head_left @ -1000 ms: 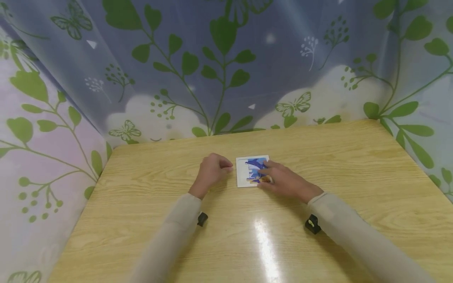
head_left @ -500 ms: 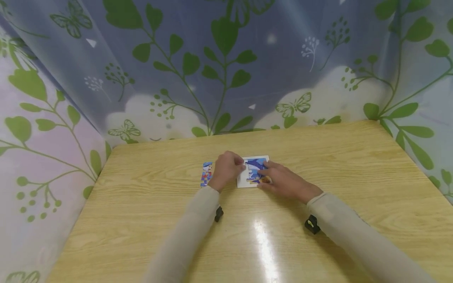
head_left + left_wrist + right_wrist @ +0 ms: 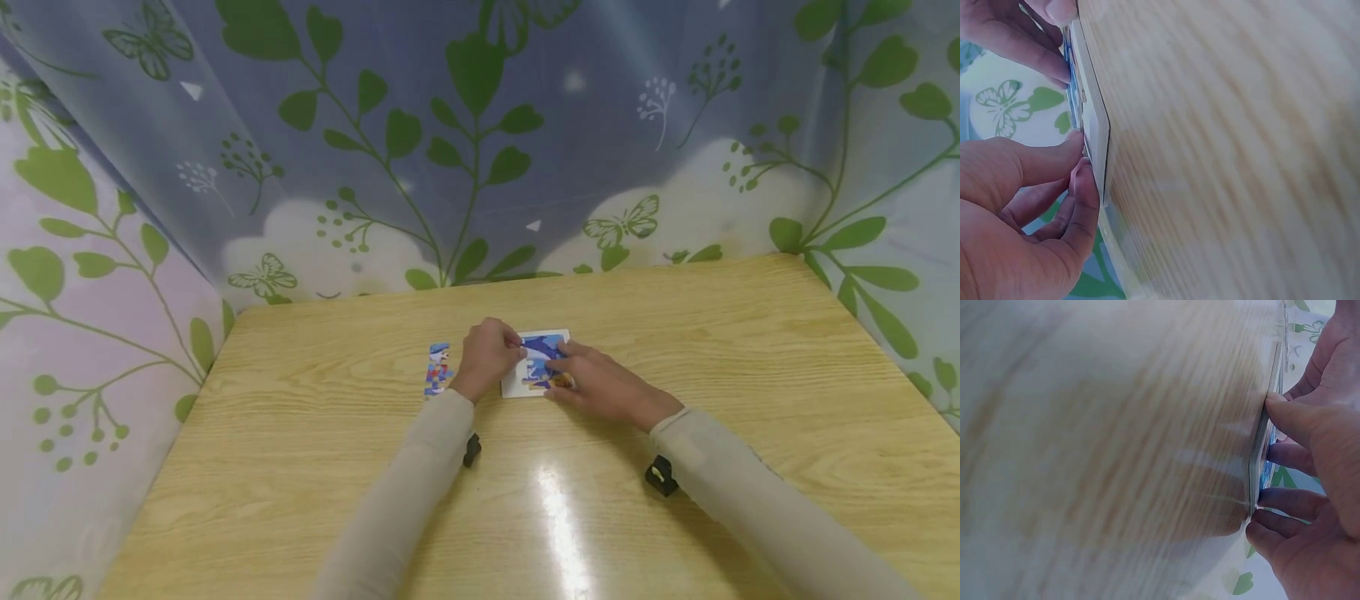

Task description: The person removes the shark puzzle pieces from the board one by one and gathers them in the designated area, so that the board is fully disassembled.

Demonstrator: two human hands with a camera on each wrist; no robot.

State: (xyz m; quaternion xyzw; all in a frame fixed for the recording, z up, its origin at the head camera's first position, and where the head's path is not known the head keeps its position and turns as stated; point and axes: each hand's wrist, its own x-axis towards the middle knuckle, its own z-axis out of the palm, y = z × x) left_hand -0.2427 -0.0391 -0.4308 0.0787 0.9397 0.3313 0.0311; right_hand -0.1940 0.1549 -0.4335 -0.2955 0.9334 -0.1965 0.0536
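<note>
A small square jigsaw puzzle board (image 3: 512, 385) with a white border lies flat on the table, partly filled with blue and purple pieces. My left hand (image 3: 486, 360) is over its left side, thumb and index fingertips together. Between them, in the left wrist view, shows the thin edge of a puzzle piece (image 3: 1082, 133), mostly hidden by the fingertips. Across the board's right side lies my right hand (image 3: 603, 385), holding it steady. In the right wrist view the thumb (image 3: 1291, 419) is against one edge and the other fingers touch the picture and the opposite edge.
Several loose puzzle pieces (image 3: 438, 367) lie in a column left of the board, partly behind the left hand. The wood-grain table (image 3: 315, 467) meets a leaf-printed curtain (image 3: 405, 167) along its back edge. Dark devices sit under both wrists.
My left hand has moved right, from beside the board to over its left part, uncovering the loose pieces. The right hand has stayed on the board.
</note>
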